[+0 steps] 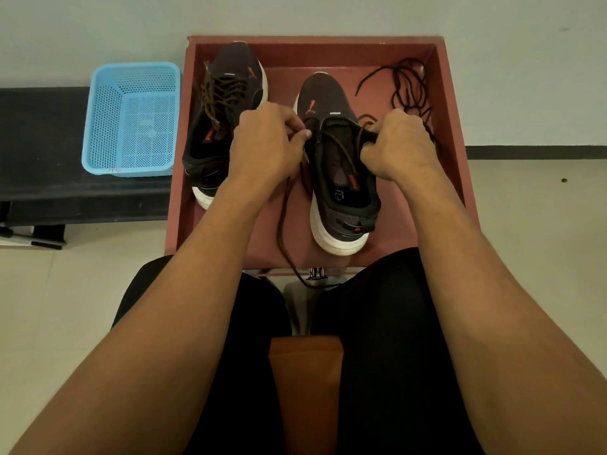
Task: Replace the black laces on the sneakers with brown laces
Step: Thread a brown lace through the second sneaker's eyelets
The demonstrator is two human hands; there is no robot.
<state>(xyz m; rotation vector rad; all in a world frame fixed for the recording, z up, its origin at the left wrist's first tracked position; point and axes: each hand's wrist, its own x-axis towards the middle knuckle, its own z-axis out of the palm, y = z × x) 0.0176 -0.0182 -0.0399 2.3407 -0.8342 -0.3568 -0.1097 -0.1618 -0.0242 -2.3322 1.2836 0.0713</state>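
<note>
Two dark sneakers with white soles stand in a reddish-brown tray (455,133). The left sneaker (226,126) is laced with a brown lace. The right sneaker (341,178) is partly threaded with a brown lace (285,231), whose loose end trails off the tray's front edge. My left hand (266,144) pinches that lace at the sneaker's left eyelets. My right hand (397,144) grips the lace and the sneaker's right collar edge. Removed black laces (407,90) lie tangled at the tray's back right.
A light blue perforated basket (131,119) sits on a dark bench (39,152) left of the tray. My knees in black trousers and an orange-brown seat (305,382) are below the tray. A pale wall stands behind, tiled floor around.
</note>
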